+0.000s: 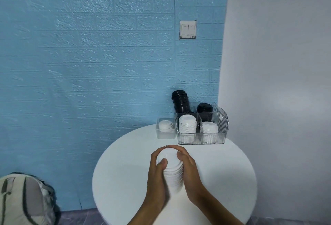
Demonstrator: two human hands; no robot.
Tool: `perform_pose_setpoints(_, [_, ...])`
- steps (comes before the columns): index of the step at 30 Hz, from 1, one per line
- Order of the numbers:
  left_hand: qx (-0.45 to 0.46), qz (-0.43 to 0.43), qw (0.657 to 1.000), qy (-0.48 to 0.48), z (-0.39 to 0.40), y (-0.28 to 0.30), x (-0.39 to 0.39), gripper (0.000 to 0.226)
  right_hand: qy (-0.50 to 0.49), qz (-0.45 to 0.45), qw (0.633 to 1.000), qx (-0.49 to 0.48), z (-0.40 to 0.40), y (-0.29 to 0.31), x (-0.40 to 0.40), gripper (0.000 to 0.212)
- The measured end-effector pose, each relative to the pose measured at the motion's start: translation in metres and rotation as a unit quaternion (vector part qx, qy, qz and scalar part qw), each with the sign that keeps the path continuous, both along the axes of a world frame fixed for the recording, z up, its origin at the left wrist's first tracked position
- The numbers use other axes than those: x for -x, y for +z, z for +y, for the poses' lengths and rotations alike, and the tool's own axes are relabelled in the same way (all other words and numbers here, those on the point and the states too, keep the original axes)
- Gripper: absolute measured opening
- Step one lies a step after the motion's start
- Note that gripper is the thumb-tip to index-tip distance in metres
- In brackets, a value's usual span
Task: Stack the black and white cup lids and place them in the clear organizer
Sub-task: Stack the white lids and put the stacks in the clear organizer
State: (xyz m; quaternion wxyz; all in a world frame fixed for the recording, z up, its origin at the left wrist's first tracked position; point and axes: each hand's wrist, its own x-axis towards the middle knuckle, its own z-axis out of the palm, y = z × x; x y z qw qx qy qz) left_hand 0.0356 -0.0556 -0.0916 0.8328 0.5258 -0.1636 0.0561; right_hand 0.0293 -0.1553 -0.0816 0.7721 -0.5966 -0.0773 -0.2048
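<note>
Progress: late stage, by my reading. Clear organizer (221,128) at the tabletop's (129,162) far edge already holds two black lid stacks (181,102) in its back compartments and two white lid stacks (187,128) in front. One tall stack of white lids (174,173) remains outside it, standing on the tabletop. Left hand (157,174) and right hand (189,171) both curl around this stack, fingertips meeting over its far side. Lids look thin, ribbed, glossy plastic, round with domed tops. Organizer is ridged, transparent, hard-walled. Small frosted bin (165,135) beside it holds more white lids, possibly; view is soft.
</note>
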Motion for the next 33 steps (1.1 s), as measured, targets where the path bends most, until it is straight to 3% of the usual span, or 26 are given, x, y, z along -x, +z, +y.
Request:
perform_pose_setpoints(9, [0.002,0.022,1.0,-0.008,0.0,-0.004,-0.006,0.056,-0.025,0.023,0.999,0.012,0.003,-0.001,-0.008,0.039])
perform_pose_setpoints(12, [-0.01,0.036,0.999,-0.013,0.002,-0.005,-0.008,0.061,-0.027,0.044,0.998,0.032,0.001,0.004,-0.011,0.03])
perform_pose_setpoints(21, [-0.06,0.025,0.997,-0.051,0.0,0.01,-0.009,0.067,-0.03,0.09,0.995,-0.008,-0.008,0.022,-0.018,0.031])
perform_pose_setpoints(26, [-0.079,0.022,0.996,-0.028,0.01,0.018,-0.031,0.043,-0.045,0.092,0.995,-0.011,-0.021,0.016,-0.027,0.035])
perform_pose_setpoints(28, [-0.1,0.017,0.995,0.007,0.017,0.025,-0.048,0.05,-0.034,0.095,0.995,0.004,-0.027,0.013,-0.028,0.041])
perform_pose_setpoints(30, [-0.126,0.015,0.992,0.019,0.023,0.031,-0.068,0.053,-0.033,0.096,0.994,0.031,-0.032,0.01,-0.029,0.036])
perform_pose_setpoints(33, [-0.164,0.021,0.986,0.033,0.023,0.034,-0.109,0.034,-0.038,0.085,0.991,0.096,-0.036,0.005,-0.029,0.033])
